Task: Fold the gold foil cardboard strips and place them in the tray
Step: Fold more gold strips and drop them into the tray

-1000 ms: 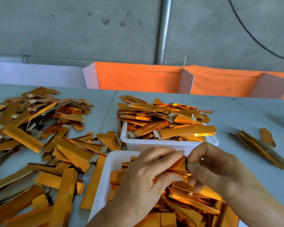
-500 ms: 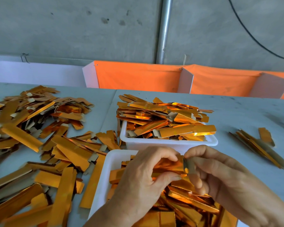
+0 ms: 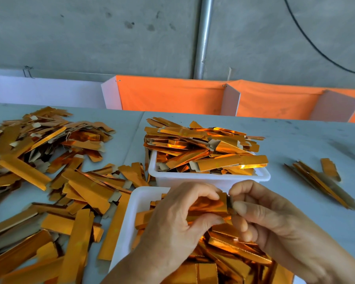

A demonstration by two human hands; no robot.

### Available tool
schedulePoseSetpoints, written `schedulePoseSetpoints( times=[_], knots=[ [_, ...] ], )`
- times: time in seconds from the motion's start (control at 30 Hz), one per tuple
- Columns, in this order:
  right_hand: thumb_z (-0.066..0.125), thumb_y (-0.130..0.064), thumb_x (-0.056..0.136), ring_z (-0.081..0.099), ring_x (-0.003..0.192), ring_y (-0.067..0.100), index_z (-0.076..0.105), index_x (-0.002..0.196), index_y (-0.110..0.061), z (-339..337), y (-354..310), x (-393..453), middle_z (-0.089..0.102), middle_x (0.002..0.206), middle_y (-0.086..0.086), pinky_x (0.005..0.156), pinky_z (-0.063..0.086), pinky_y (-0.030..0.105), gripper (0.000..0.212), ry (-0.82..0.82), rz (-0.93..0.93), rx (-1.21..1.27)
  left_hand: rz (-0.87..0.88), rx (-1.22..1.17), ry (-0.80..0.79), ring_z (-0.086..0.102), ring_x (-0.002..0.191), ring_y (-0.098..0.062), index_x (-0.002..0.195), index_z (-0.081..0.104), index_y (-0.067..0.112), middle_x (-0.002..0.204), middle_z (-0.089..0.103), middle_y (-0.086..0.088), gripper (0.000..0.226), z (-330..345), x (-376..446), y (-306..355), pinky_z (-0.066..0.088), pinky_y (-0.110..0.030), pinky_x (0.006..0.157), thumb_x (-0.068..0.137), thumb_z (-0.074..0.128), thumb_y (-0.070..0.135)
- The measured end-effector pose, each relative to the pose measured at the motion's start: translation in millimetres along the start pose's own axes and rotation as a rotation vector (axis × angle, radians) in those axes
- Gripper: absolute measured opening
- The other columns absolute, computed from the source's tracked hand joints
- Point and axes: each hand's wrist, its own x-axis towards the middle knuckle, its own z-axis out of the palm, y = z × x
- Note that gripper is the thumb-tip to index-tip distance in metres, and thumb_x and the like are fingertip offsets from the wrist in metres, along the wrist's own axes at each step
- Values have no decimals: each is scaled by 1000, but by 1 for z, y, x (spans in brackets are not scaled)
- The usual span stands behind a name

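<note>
Both of my hands hold one gold foil strip (image 3: 210, 206) just above the near white tray (image 3: 131, 218). My left hand (image 3: 172, 222) grips the strip's body between thumb and curled fingers. My right hand (image 3: 260, 216) pinches the strip's right end tab with thumb and forefinger. The near tray holds several folded gold strips under my hands. A second white tray (image 3: 209, 179) behind it is heaped with folded strips.
A large loose pile of flat gold strips (image 3: 49, 177) covers the grey table to the left. A small bundle of strips (image 3: 322, 179) lies at the right. Orange and white divider boards (image 3: 172, 95) stand along the table's far edge.
The strip has turned flatter between my hands, and my right thumb and forefinger have shifted onto its end tab. Both hands stayed over the near tray.
</note>
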Motion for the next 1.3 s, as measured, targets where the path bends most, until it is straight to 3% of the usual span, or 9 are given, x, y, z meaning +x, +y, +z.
schedulePoseSetpoints(
  times=[0.17,0.4,0.63,0.73,0.83,0.97,1.1,1.17,1.3],
  knots=[
    [82,-17,52,44,40,18,69,80,-11,5,7,3,49,53,12,38,41,23,31,96,-33,-21,-18,10,-15,57,109,-10,106,50,40,111,59,18,32,1,0,0,51,-30,88,79,65,48],
    [98,-16,36,47,42,14,71,88,-6,5,7,3,46,58,8,37,43,23,60,64,6,179,-31,-24,-17,58,107,-8,103,51,43,109,60,20,29,0,-1,0,51,-29,88,78,65,46],
    [71,-6,63,50,46,21,69,82,-14,7,0,1,53,61,15,45,47,24,20,123,-67,-204,-23,11,1,54,112,-3,106,49,45,115,55,24,34,0,-1,-1,50,-23,88,75,57,57],
    [69,-12,73,54,49,21,63,78,-20,12,0,0,57,60,12,52,48,24,12,170,-138,-452,-8,48,-2,54,111,-4,108,48,42,115,54,24,36,1,0,-2,50,-24,89,76,59,54],
    [60,-1,88,51,44,19,57,73,-24,15,5,0,53,53,9,49,46,20,27,245,-234,-599,39,122,7,54,108,-3,109,47,40,115,54,22,36,2,1,0,49,-25,89,78,57,54],
    [46,9,90,44,41,21,58,73,-14,16,13,1,47,50,13,43,40,20,31,278,-226,-415,61,147,20,53,108,-3,108,49,38,114,55,21,32,1,1,2,47,-25,90,80,53,52],
    [65,1,80,46,43,20,64,73,-14,17,10,4,49,54,11,42,41,22,17,199,-152,-211,52,90,28,56,107,-5,108,50,38,112,57,20,30,0,1,2,49,-26,88,80,55,49],
    [65,-9,74,49,46,22,67,77,-12,14,7,4,52,58,14,44,45,25,5,118,-129,-146,43,69,25,57,106,-5,108,50,39,112,56,21,30,0,0,2,50,-27,87,80,55,50],
    [75,-23,69,59,56,23,69,97,-5,1,2,2,58,68,18,54,53,29,34,-43,-103,-89,47,36,36,59,104,-7,106,52,37,108,60,19,27,-2,0,2,51,-25,85,81,57,47]
  ],
)
